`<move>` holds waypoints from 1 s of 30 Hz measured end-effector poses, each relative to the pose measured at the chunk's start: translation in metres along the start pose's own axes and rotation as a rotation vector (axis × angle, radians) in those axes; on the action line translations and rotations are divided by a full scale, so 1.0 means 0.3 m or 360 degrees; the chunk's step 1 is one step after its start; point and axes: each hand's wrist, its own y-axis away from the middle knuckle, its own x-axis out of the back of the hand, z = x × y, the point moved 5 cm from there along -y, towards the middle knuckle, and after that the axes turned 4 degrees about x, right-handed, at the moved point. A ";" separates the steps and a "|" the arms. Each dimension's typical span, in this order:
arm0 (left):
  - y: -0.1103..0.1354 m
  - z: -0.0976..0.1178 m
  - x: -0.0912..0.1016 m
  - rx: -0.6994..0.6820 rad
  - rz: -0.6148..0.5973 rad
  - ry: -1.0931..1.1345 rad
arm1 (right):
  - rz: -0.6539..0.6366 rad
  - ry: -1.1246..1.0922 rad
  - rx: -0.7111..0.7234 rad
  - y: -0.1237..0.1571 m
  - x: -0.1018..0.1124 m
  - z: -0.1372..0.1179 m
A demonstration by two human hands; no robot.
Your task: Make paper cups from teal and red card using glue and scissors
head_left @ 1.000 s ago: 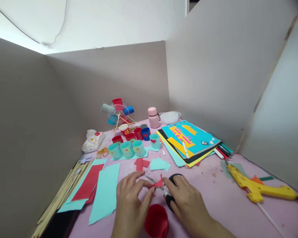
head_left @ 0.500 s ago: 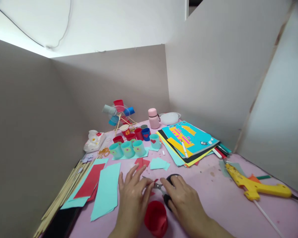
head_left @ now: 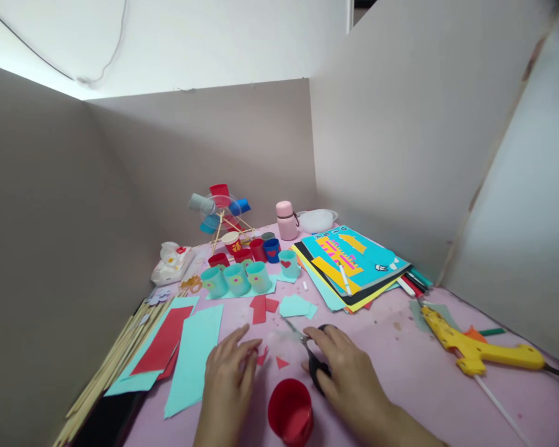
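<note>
My right hand [head_left: 347, 372] grips black-handled scissors [head_left: 318, 367], whose blades point up and left over the table. To the left, my left hand [head_left: 230, 375] has its thumb and fingers bent together on a small red paper piece, mostly hidden by the fingers. Red scraps lie just beyond its fingertips, among them a small red triangle [head_left: 282, 362]. A red paper cup [head_left: 289, 406] stands between my wrists. Farther off are cut red paper strips [head_left: 259, 308] and light blue paper pieces [head_left: 297, 306].
Light blue cups [head_left: 236, 280] stand in a row beyond the hands. Blue sheets [head_left: 193, 366] and wooden sticks [head_left: 107, 360] lie at left. A yellow glue gun [head_left: 479, 351] rests at right near stacked coloured sheets [head_left: 354, 264]. A paper-cup wheel [head_left: 220, 208] stands behind.
My left hand has drawn back to the left, away from the scissors. The scissors have turned so that their blades point farther forward, and the red triangle now shows on the table.
</note>
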 end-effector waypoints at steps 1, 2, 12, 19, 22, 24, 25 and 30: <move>0.012 0.006 0.002 0.0050 -0.0036 0.0042 | -0.0001 -0.0208 -0.0086 -0.001 -0.003 0.010; 0.023 0.015 0.005 0.0099 -0.0081 0.0085 | -0.0009 -0.0378 -0.0166 -0.001 -0.008 0.020; 0.113 -0.013 -0.075 0.0392 -0.0967 0.0838 | -0.0307 -0.1103 -0.0423 -0.008 -0.071 0.044; 0.131 0.005 -0.043 0.0426 -0.1103 0.0558 | -0.0469 -0.1097 -0.0439 0.025 -0.039 0.001; 0.138 0.022 -0.046 0.0481 -0.1121 0.0530 | -0.0479 -0.0979 -0.0497 0.041 -0.031 -0.028; 0.140 0.025 -0.049 0.0510 -0.1102 0.0530 | -0.0457 -0.0933 -0.0511 0.044 -0.031 -0.041; 0.139 0.024 -0.049 0.0514 -0.1074 0.0523 | -0.0431 -0.0916 -0.0507 0.043 -0.030 -0.044; 0.134 0.002 -0.049 0.0592 -0.0858 0.0695 | -0.0253 -0.0826 -0.0442 0.046 -0.028 -0.012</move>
